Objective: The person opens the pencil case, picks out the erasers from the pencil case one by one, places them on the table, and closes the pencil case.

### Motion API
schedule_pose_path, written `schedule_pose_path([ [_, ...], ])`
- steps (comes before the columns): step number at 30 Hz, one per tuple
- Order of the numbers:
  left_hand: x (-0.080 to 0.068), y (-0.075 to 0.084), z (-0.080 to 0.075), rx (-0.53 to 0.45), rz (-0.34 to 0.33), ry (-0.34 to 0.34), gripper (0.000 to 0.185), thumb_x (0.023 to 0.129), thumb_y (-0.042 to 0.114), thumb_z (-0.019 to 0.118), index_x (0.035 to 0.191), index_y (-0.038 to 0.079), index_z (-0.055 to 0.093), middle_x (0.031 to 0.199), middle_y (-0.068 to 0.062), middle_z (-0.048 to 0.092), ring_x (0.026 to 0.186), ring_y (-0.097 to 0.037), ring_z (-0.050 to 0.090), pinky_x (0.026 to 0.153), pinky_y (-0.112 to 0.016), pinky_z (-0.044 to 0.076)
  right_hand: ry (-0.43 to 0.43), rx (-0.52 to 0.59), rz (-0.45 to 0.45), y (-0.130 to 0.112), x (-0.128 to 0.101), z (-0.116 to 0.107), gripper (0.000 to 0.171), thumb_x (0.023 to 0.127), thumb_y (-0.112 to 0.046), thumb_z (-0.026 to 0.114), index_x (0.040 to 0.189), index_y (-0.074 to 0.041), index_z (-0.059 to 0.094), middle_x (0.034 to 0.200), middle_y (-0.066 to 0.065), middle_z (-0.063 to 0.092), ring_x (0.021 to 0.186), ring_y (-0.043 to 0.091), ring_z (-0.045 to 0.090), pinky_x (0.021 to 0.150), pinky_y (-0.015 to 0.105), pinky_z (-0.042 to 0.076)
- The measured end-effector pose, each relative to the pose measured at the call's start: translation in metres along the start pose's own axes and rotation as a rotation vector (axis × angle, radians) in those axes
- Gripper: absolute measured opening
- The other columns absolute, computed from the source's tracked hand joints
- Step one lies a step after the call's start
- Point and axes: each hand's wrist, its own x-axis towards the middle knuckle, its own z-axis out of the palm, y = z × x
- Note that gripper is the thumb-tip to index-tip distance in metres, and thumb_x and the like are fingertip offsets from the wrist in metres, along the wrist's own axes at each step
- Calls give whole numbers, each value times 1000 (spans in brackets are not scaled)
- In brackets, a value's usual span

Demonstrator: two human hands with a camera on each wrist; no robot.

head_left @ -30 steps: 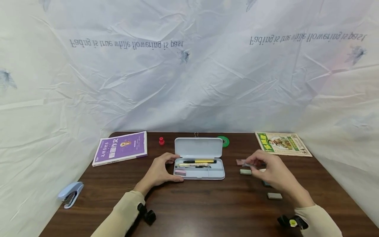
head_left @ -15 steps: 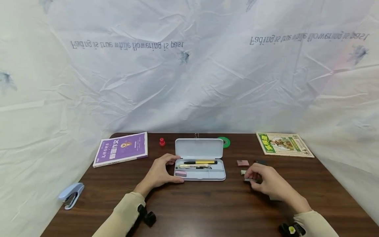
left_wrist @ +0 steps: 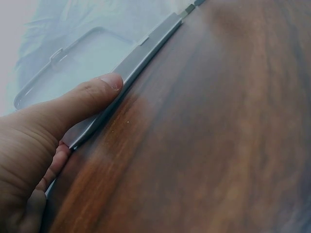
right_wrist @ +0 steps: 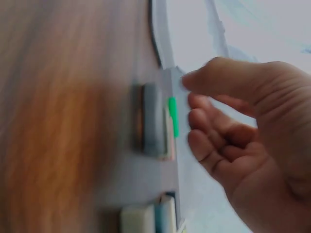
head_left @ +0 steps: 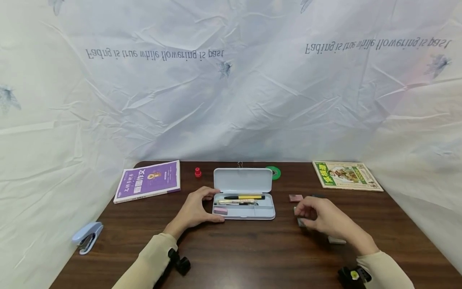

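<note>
A white pencil case [head_left: 242, 180] lies with its lid raised, holding several pens [head_left: 245, 197] and a pink eraser [head_left: 220, 211]. My left hand [head_left: 195, 208] grips its left end, thumb [left_wrist: 104, 90] on the front edge, fingers toward the back corner. On the right, my right hand [head_left: 325, 216] hovers just over a grey eraser-like block [right_wrist: 153, 119] on the table. Thumb and fingertips stand apart in the right wrist view, nothing between them. A reddish block [head_left: 296, 198] lies behind that hand. A pale block [head_left: 336, 240] is partly hidden under the wrist.
A purple book [head_left: 148, 181] is at the back left, another book [head_left: 346, 176] at the back right. A stapler [head_left: 87, 237] sits near the left edge. A red stopper-like piece [head_left: 197, 172] and green tape roll [head_left: 276, 173] stand behind the case.
My right hand has carried the grey block from near the reddish one toward me and let it go beside the greenish block. My left hand stays on the case.
</note>
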Motion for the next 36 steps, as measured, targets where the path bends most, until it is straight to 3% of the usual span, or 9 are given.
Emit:
schedule_pose_path([
  [7, -1, 0, 2, -3, 1, 3, 88, 66, 49, 110, 142, 20, 74, 139, 5, 72, 123, -18, 71, 109, -42, 61, 198, 48, -8, -19, 31, 7, 39, 97, -10, 89, 131, -20, 74, 119, 1, 74, 102, 24, 73, 85, 39, 67],
  [11, -1, -1, 2, 1, -2, 1, 89, 66, 48, 110, 142, 19, 74, 139, 4, 72, 123, -17, 71, 109, -41, 61, 248, 123, -35, -38, 56, 11, 43, 97, -7, 88, 136, -15, 73, 125, 6, 74, 110, 33, 74, 90, 46, 68],
  [17, 0, 0, 1, -1, -4, -2, 90, 65, 46, 111, 142, 18, 74, 139, 4, 72, 123, -17, 71, 109, -41, 61, 278, 174, -94, -70, 91, 17, 47, 98, -9, 88, 141, -15, 72, 135, 7, 74, 119, 32, 73, 98, 50, 65],
  [23, 0, 0, 0, 10, -6, -3, 90, 65, 48, 110, 142, 17, 74, 138, 4, 72, 122, -16, 71, 109, -42, 61, 266, 259, -152, -94, 120, 31, 46, 100, -10, 86, 144, -13, 72, 135, 9, 73, 121, 31, 72, 106, 47, 61],
  [30, 0, -2, 0, 7, -3, -9, 89, 67, 49, 109, 142, 18, 73, 138, 4, 71, 123, -16, 70, 109, -42, 61, 180, 426, -172, -106, 145, 59, 40, 101, -7, 83, 139, -7, 72, 134, 18, 73, 119, 33, 72, 106, 48, 62],
  [36, 0, -2, 1, 7, 14, 2, 90, 66, 53, 109, 141, 18, 73, 137, 6, 72, 122, -16, 71, 107, -40, 62, 96, 368, -196, -114, 154, 87, 33, 102, -6, 81, 135, 0, 75, 126, 17, 77, 107, 20, 75, 99, 50, 65],
])
